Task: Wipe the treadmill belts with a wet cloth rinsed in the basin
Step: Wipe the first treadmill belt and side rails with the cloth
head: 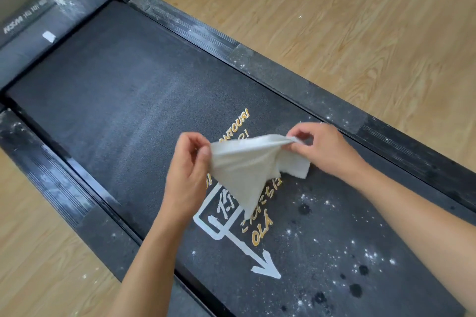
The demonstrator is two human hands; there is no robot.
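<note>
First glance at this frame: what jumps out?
A white cloth is stretched between the left hand and the right hand, each pinching an edge, over the middle of the black treadmill belt. Toward the lower right, the belt is scattered with white specks and dark spots. A painted white arrow lies just below the cloth.

Your two hands hold a white cloth [244,165] stretched over the dark treadmill belt [116,90]. Your left hand [188,175] pinches one corner and your right hand [324,147] pinches the opposite edge. A loose corner hangs down over the belt's yellow lettering [261,233]. White specks [371,256] and dark spots [355,289] dot the belt beside its white arrow [265,267]. Wooden floor [334,20] flanks the belt.
</note>
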